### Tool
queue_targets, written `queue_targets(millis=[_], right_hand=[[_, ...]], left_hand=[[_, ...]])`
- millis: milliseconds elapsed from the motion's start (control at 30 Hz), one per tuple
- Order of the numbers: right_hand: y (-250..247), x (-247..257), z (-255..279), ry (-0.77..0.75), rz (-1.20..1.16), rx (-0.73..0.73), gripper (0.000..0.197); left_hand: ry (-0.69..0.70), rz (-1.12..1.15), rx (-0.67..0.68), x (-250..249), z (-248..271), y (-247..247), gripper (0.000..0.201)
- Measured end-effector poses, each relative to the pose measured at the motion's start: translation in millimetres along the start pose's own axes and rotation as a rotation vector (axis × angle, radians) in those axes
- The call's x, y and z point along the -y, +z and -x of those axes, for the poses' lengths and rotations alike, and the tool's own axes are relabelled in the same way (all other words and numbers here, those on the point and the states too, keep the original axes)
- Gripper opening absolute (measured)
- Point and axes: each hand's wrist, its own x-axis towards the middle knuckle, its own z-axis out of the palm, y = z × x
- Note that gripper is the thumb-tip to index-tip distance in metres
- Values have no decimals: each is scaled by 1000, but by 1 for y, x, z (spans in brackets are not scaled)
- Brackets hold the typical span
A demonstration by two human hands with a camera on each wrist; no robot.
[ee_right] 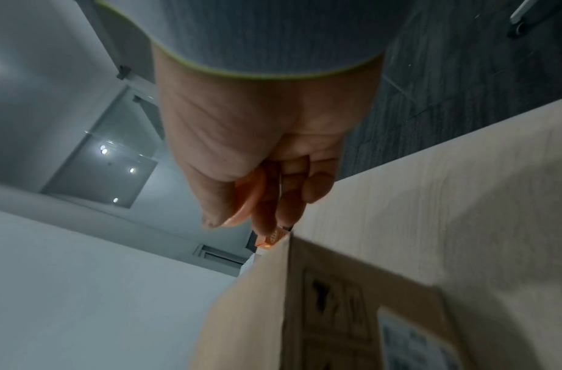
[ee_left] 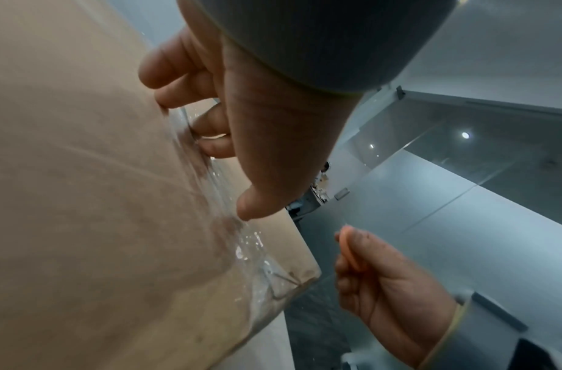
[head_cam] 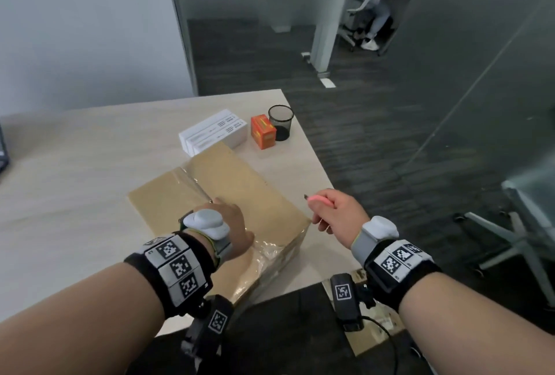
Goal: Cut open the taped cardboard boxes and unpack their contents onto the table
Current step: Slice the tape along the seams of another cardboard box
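Note:
A brown cardboard box point(head_cam: 240, 176) sealed with clear tape lies on the light wood table point(head_cam: 75, 164) near its front right corner. My left hand point(head_cam: 232, 218) rests on the box top, its bent fingertips point(ee_left: 161, 99) and thumb pressing along the taped centre seam point(ee_left: 216, 200). My right hand point(head_cam: 322, 209) hovers just right of the box, above the table's edge, and grips a pink cutter point(head_cam: 318, 198) with its dark tip pointing left towards the box. In the right wrist view the cutter point(ee_right: 248, 195) sits between thumb and fingers, above the box's corner point(ee_right: 257, 313).
Behind the box lie stacked white cartons point(head_cam: 213, 131), a small orange box point(head_cam: 263, 132) and a black mesh cup point(head_cam: 281, 122). The table ends just right of the box. An office chair point(head_cam: 525, 224) stands on the dark floor. A person sits far back point(head_cam: 375, 14).

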Motion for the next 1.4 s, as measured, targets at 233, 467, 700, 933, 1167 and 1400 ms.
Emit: queue_targets(millis=[233, 467, 700, 933, 1167, 1400], right_hand=[[-1, 23, 8, 117, -120, -145, 27], [30, 41, -9, 135, -165, -77, 31], [97, 65, -40, 112, -114, -70, 11], [148, 84, -84, 85, -14, -113, 5], [184, 96, -131, -2, 185, -180, 14], [192, 96, -136, -66, 298, -152, 13]], left_hand=[[138, -26, -36, -33, -2, 2, 52], [208, 421, -224, 44, -41, -11, 35], [-18, 717, -51, 110, -87, -8, 65], [88, 882, 40, 120, -120, 10, 33], [136, 951, -7, 121, -137, 22, 30], [160, 930, -43, 120, -143, 31, 34]])
